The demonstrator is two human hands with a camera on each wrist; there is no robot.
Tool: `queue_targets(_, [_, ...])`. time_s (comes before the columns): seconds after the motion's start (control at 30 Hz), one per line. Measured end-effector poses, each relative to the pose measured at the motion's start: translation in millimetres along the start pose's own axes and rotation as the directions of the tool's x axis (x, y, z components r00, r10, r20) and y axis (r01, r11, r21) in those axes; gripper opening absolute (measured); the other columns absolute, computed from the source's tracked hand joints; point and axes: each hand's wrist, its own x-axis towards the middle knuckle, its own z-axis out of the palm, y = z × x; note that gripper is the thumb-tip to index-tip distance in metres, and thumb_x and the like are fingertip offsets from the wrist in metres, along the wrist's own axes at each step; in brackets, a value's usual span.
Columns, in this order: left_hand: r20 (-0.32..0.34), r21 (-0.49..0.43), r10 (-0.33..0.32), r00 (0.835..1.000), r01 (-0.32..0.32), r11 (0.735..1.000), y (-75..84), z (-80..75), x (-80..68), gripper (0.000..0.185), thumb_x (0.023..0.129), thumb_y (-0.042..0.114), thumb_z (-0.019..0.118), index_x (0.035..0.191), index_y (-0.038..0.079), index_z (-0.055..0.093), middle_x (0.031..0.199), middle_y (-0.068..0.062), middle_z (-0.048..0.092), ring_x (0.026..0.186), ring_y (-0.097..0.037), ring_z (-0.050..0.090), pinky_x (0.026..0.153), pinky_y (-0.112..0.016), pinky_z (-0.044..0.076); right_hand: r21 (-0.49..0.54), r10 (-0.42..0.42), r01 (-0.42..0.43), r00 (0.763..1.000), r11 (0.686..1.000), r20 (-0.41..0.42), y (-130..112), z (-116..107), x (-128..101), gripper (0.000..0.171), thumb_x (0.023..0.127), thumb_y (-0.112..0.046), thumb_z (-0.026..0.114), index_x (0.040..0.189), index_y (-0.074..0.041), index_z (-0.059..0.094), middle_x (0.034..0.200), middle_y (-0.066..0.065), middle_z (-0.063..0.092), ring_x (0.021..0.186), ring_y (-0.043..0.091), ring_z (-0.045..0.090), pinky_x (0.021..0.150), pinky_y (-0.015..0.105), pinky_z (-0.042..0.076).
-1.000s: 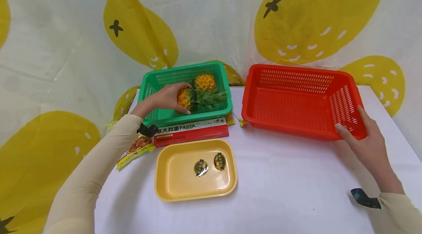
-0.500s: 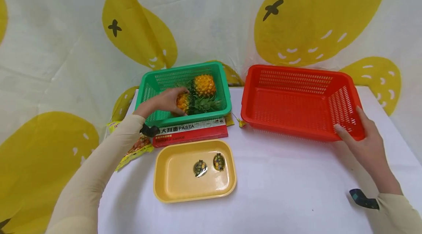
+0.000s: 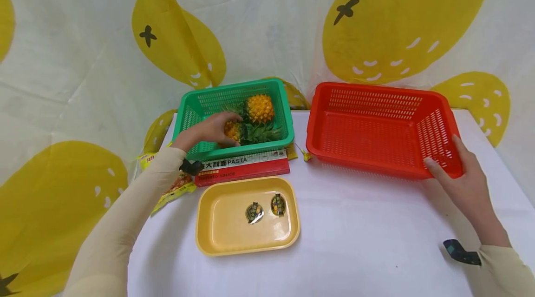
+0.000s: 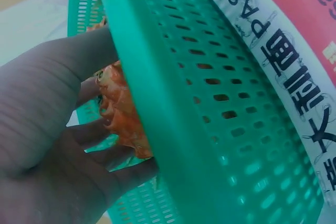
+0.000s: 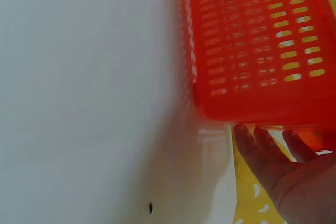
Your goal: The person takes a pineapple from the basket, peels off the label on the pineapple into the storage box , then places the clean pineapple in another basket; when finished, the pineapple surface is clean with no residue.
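In the head view, my left hand (image 3: 212, 128) reaches over the front wall of the green basket (image 3: 267, 146). Its thumb and fingers curve round a small pineapple (image 3: 232, 130) low inside; the left wrist view shows the spiky orange fruit (image 4: 123, 111) between them, partly hidden by the rim. Behind it in the same basket lies a second pineapple (image 3: 260, 108), with green leaves at its front. At the right, my right hand (image 3: 469, 188) grips the front right corner of the red basket (image 3: 368, 132), thumb at the front rim and fingers along the outer end.
A red and white pasta box (image 3: 244, 167) lies against the green basket's front. Nearer stands a yellow tray (image 3: 234, 227) bearing two round dark stickers. A yellow food packet (image 3: 177, 192) is at the left, partly under my forearm. A small yellow item (image 3: 307, 156) lies between the baskets.
My left hand has lowered the pineapple further into the green basket and shifted slightly left. Its leaves now sit lower, against the basket floor. The right hand keeps its place on the red basket.
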Motion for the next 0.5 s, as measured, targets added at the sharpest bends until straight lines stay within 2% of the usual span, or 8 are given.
queue_targets(0.17, [-0.034,-0.037,-0.002,0.999,0.001,0.999,-3.4,5.7,-2.6,0.078,0.091,0.029,0.088,0.153,0.0,0.05,0.152,-0.021,0.051,0.135,-0.04,0.049,0.107,-0.058,0.044,-0.01,0.004,-0.004,0.999,1.0,0.045,5,-3,2,0.098,0.104,-0.046,0.064,0.17,-0.028,-0.006,0.169,0.032,0.009,0.149,0.062,0.015,0.089,0.077,0.045])
queue_targets(0.23, [-0.054,-0.066,-0.008,0.999,0.005,0.998,-3.0,4.8,-5.7,0.077,0.092,0.028,0.087,0.152,-0.002,0.05,0.152,-0.022,0.05,0.136,-0.041,0.048,0.108,-0.058,0.043,-0.012,-0.008,0.009,0.998,1.0,0.069,6,-6,4,0.099,0.104,-0.047,0.065,0.17,-0.026,-0.006,0.17,0.032,0.009,0.148,0.063,0.016,0.08,0.065,0.057])
queue_targets(0.27, [-0.068,-0.079,-0.014,0.998,0.009,0.997,-2.6,4.0,-7.5,0.077,0.092,0.028,0.087,0.152,-0.003,0.05,0.152,-0.022,0.05,0.136,-0.041,0.048,0.108,-0.058,0.043,-0.016,-0.013,0.014,0.997,1.0,0.073,6,-7,4,0.099,0.103,-0.046,0.065,0.17,-0.025,-0.005,0.17,0.032,0.009,0.147,0.063,0.017,0.08,0.066,0.057])
queue_targets(0.3, [-0.086,-0.085,-0.018,0.996,0.011,0.996,-1.5,2.7,-9.5,0.075,0.093,0.027,0.086,0.152,-0.003,0.05,0.151,-0.023,0.051,0.136,-0.042,0.049,0.108,-0.059,0.043,-0.021,-0.021,0.023,0.997,1.0,0.07,6,-9,5,0.099,0.103,-0.045,0.066,0.17,-0.024,-0.004,0.17,0.032,0.01,0.145,0.064,0.019,0.075,0.055,0.061])
queue_targets(0.4, [-0.16,-0.068,-0.022,0.987,0.011,0.998,4.7,-1.1,-15.3,0.069,0.098,0.028,0.08,0.152,-0.004,0.05,0.15,-0.024,0.051,0.135,-0.044,0.049,0.109,-0.06,0.041,-0.049,-0.051,0.051,0.999,0.997,0.005,2,-11,5,0.097,0.103,-0.042,0.068,0.172,-0.019,0.005,0.17,0.029,0.015,0.146,0.06,0.022,0.086,0.048,0.06])
queue_targets(0.43, [-0.19,-0.058,-0.012,0.982,0.001,0.998,6.7,-1.6,-16.5,0.066,0.1,0.028,0.077,0.151,-0.003,0.05,0.149,-0.023,0.052,0.134,-0.044,0.05,0.109,-0.06,0.041,-0.065,-0.071,0.069,0.997,0.996,-0.033,0,-11,5,0.096,0.102,-0.041,0.069,0.172,-0.017,0.008,0.17,0.028,0.016,0.147,0.058,0.023,0.093,0.059,0.055])
queue_targets(0.47, [-0.221,-0.046,-0.002,0.975,-0.008,0.999,10.4,-2.0,-18.1,0.063,0.102,0.03,0.075,0.151,-0.001,0.051,0.15,-0.022,0.051,0.135,-0.044,0.049,0.109,-0.06,0.041,-0.083,-0.101,0.095,0.992,0.992,-0.075,-3,-11,5,0.094,0.101,-0.039,0.071,0.171,-0.014,0.012,0.17,0.027,0.017,0.149,0.055,0.022,0.101,0.064,0.048])
queue_targets(0.5, [-0.247,-0.036,0.011,0.969,-0.021,0.999,15.4,-2.8,-19.6,0.06,0.104,0.031,0.072,0.152,0.001,0.052,0.151,-0.021,0.051,0.137,-0.043,0.049,0.11,-0.061,0.04,-0.101,-0.134,0.124,0.985,0.987,-0.109,-7,-11,5,0.094,0.1,-0.036,0.072,0.171,-0.013,0.015,0.17,0.025,0.017,0.151,0.051,0.021,0.105,0.064,0.046])
